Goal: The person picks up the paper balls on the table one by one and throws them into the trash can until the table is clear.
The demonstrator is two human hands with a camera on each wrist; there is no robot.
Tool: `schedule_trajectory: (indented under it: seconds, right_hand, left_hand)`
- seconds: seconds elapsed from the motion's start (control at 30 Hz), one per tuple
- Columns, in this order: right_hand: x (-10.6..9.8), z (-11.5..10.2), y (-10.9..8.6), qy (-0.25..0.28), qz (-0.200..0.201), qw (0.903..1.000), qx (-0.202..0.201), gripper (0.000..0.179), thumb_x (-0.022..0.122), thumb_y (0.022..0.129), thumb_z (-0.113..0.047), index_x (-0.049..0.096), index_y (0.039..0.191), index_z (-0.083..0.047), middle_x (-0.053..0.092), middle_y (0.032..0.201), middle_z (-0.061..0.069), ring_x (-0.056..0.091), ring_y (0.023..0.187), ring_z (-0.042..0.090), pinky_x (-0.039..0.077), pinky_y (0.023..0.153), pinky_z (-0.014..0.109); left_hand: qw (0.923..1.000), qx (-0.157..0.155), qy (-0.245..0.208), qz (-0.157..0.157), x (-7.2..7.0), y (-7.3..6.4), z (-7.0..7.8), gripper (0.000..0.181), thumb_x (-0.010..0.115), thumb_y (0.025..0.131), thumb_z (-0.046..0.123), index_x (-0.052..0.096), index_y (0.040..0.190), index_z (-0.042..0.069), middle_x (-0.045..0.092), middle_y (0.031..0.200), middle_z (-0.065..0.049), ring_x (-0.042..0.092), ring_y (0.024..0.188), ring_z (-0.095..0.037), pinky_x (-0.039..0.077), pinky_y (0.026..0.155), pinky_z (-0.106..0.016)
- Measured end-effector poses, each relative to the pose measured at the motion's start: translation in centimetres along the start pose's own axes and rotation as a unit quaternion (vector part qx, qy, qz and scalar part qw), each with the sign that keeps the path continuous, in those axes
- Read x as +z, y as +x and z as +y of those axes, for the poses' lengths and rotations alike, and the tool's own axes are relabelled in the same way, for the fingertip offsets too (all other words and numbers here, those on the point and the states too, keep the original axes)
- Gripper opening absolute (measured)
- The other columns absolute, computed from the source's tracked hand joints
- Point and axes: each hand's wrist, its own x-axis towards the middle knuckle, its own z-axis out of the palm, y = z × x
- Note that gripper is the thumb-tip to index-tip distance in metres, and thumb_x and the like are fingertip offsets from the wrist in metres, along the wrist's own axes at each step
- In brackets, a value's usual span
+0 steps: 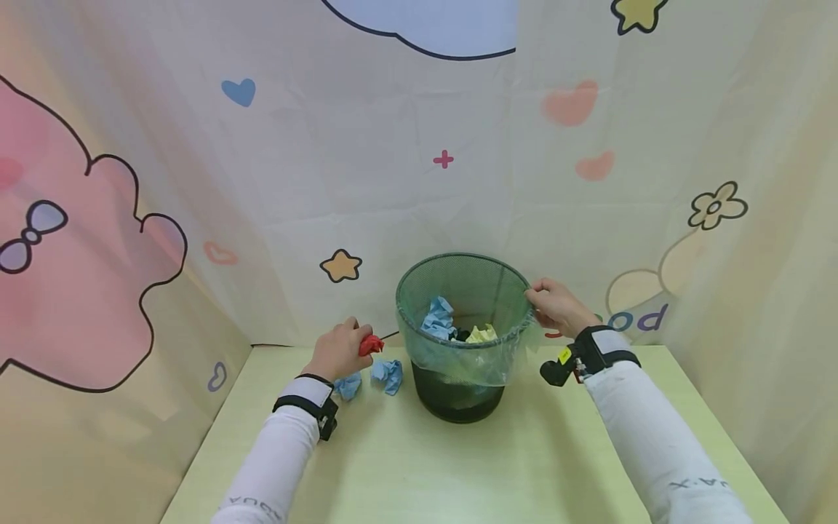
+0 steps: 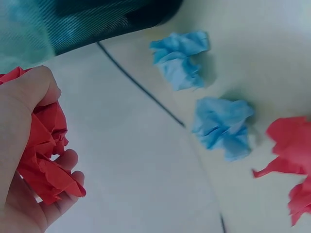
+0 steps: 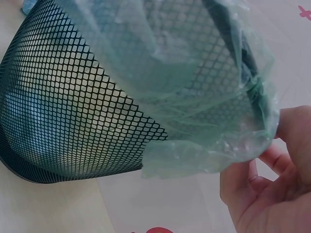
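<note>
A black mesh wastebasket (image 1: pixel 452 400) stands on the table, with a thin green plastic bag (image 1: pixel 458 364) folded over its rim. My right hand (image 1: pixel 561 306) pinches the rim and bag at the right side; the right wrist view shows thumb and fingers at the bag's edge. To the left of the basket, my left hand (image 1: pixel 337 351) grips a crumpled red paper (image 2: pixel 46 150) between thumb and fingers, above the tabletop. Inside the basket lie crumpled blue paper (image 1: pixel 439 318), crumpled yellow paper (image 1: pixel 483 334) and something small and black.
Two crumpled blue papers (image 2: pixel 177 60) (image 2: pixel 222 127) lie on the table left of the basket. More crumpled red paper (image 2: pixel 294 145) lies beyond them in the left wrist view. A printed curtain (image 1: pixel 445 211) hangs behind the table (image 1: pixel 419 473) and down both sides.
</note>
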Motion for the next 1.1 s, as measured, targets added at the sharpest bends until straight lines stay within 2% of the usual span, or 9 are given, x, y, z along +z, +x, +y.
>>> schedule_trajectory:
  seconds: [0.47,0.7,1.1]
  right_hand:
    - [0.0,0.1,-0.1,-0.010,-0.002,0.9999,-0.006,0.012,0.038,0.097,-0.019,0.037,0.100,-0.007,0.034,0.092,0.006,0.038,0.064,0.013,0.037,0.056,0.022]
    - [-0.1,0.1,-0.1,-0.005,-0.009,0.9999,-0.006,0.012,0.037,0.097,-0.019,0.036,0.100,-0.007,0.033,0.091,0.007,0.037,0.062,0.012,0.036,0.056,0.022]
    - [0.0,0.1,-0.1,-0.007,-0.003,0.9999,-0.008,0.013,0.038,0.097,-0.018,0.037,0.102,-0.006,0.034,0.090,0.007,0.038,0.064,0.013,0.037,0.057,0.022]
  left_hand:
    - [0.9998,0.012,-0.006,0.017,-3.0,1.7,0.1,0.030,0.068,0.076,0.028,0.059,0.102,0.018,0.050,0.088,-0.005,0.048,0.073,-0.019,0.042,0.053,-0.028]
    - [0.9988,0.026,0.001,0.042,-5.3,2.2,0.4,0.024,0.067,0.076,0.026,0.057,0.095,0.016,0.050,0.087,-0.006,0.048,0.070,-0.020,0.037,0.050,-0.027]
    - [0.9973,0.041,0.021,0.058,-8.6,3.3,1.4,0.024,0.067,0.078,0.027,0.056,0.096,0.017,0.050,0.089,-0.006,0.047,0.067,-0.020,0.036,0.048,-0.026]
